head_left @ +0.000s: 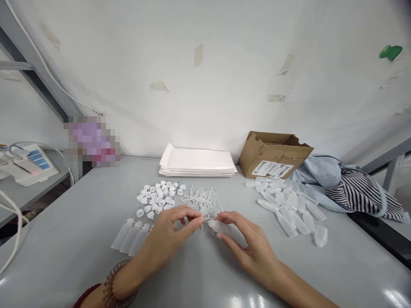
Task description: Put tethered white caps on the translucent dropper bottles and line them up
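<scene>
Over the middle of the grey table, my right hand (pixel 253 246) holds a small translucent plastic bottle (pixel 222 227) between thumb and fingers, its neck turned left. My left hand (pixel 171 233) pinches a white ring strap (pixel 205 217) with thumb and index finger, close to the bottle's neck. Whether the ring touches the neck I cannot tell. Just beyond my fingers lies a tangle of white ring straps (pixel 201 197). A heap of white caps (pixel 160 194) sits behind my left hand. Several bottles (pixel 129 236) lie side by side left of it, partly hidden by my wrist.
Many loose bottles (pixel 289 205) are piled at the right. Behind them stands an open cardboard box (pixel 276 152), with bundled cloth (pixel 349 184) beside it. White padded envelopes (pixel 199 161) are stacked against the wall. A power strip (pixel 35 160) rests on the left shelf.
</scene>
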